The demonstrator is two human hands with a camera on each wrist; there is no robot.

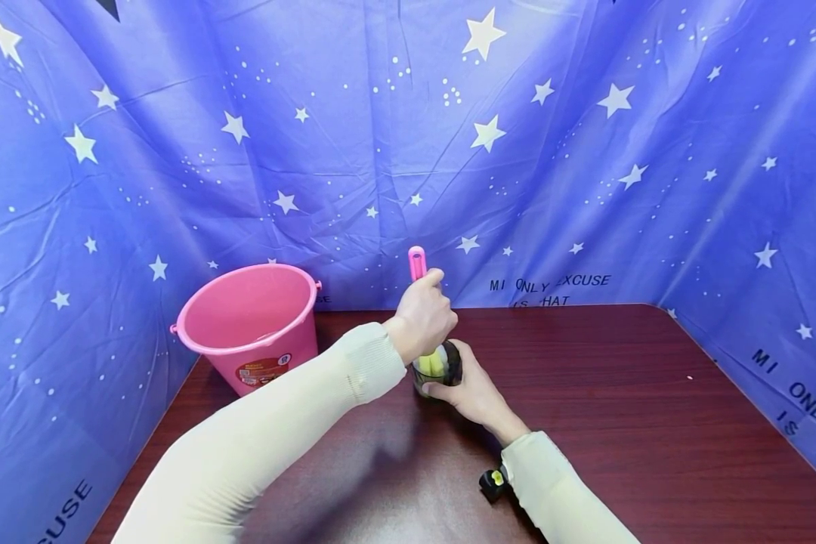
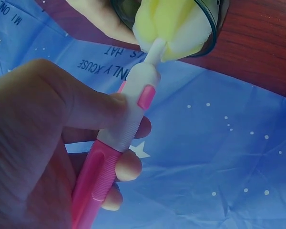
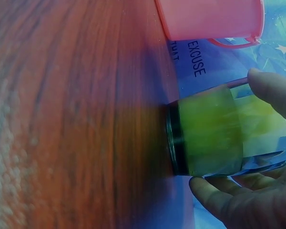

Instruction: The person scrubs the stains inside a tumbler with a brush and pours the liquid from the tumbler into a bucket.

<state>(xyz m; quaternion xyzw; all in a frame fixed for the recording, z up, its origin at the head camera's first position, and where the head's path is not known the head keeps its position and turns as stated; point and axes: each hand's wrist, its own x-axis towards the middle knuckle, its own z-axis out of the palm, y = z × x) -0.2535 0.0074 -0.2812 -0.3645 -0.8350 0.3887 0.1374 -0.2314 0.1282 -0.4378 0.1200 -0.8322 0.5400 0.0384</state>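
Observation:
My left hand [image 1: 423,313] grips a cup brush by its pink-and-white handle [image 2: 117,129], thumb along the white part and fingers wrapped beneath. The brush's yellow-and-white sponge head [image 2: 169,24] is inside the mouth of a dark-tinted clear glass [image 3: 209,136]. Around the side of this glass curls my right hand [image 1: 476,389], thumb on one side and fingers on the other. In the right wrist view yellow-green shows through the glass wall, and the base is right at the tabletop. The handle's pink end [image 1: 417,261] sticks up above my left hand.
A pink bucket [image 1: 299,325] with a label stands at the back left of the dark red wooden table [image 1: 585,393]. Blue star-patterned cloth [image 1: 381,151] hangs behind and along both sides. A small black device [image 1: 492,485] sits at my right wrist.

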